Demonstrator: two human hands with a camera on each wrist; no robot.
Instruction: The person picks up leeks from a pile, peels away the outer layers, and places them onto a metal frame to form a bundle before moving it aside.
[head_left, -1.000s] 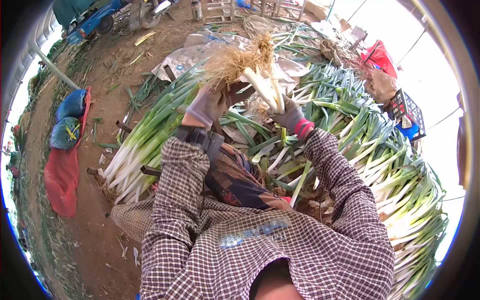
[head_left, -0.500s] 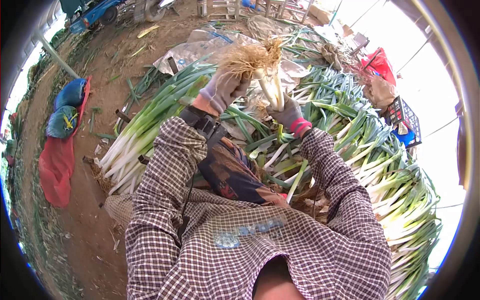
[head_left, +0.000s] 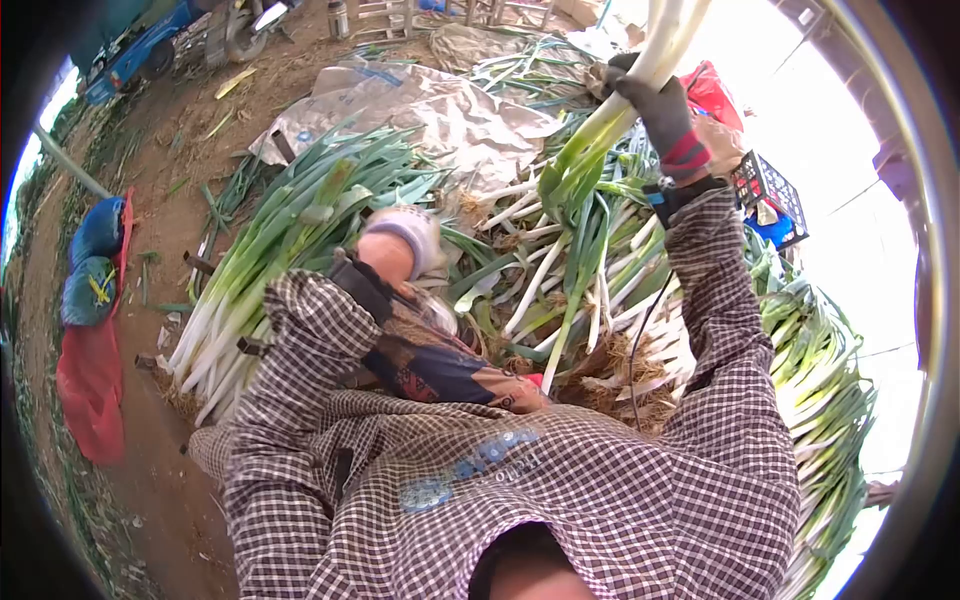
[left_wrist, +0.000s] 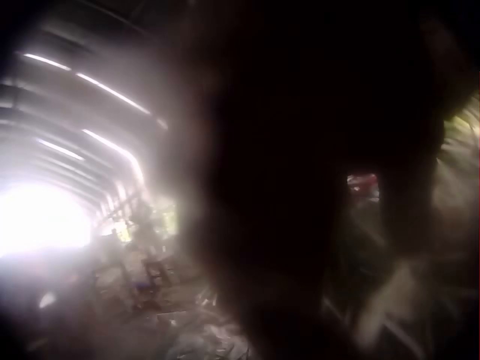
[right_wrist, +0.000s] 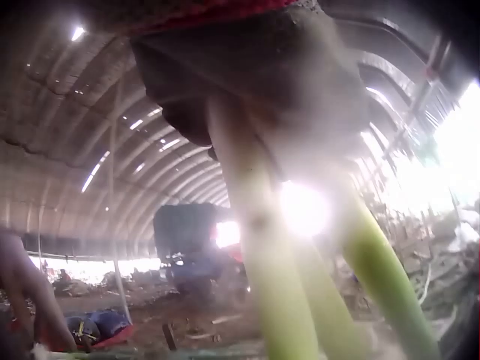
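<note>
My gloved right hand (head_left: pixel 655 105) is raised at upper right in the head view and grips several leeks (head_left: pixel 675 45) round their pale stems. Their white ends run up past the frame edge, and green leaves hang below. In the right wrist view the leek stems (right_wrist: pixel 274 255) extend downward from the glove. My gloved left hand (head_left: pixel 410 235) is low near my knee, blurred, with nothing visible in it; finger shapes (right_wrist: pixel 37 300) extend downward at lower left in the right wrist view. A dark shape covers much of the left wrist view.
A leek pile (head_left: pixel 290 260) lies left of my leg, held between short stakes. Loose leeks (head_left: pixel 540 285) lie ahead, and a long row (head_left: pixel 815 390) runs down the right. Beyond are a plastic sheet (head_left: pixel 350 105), a black crate (head_left: pixel 770 195) and blue bundles (head_left: pixel 95 260) on red cloth.
My right hand has lifted the leeks up and to the right, and their roots have left the view. My left hand has moved away from the roots, down toward my knee.
</note>
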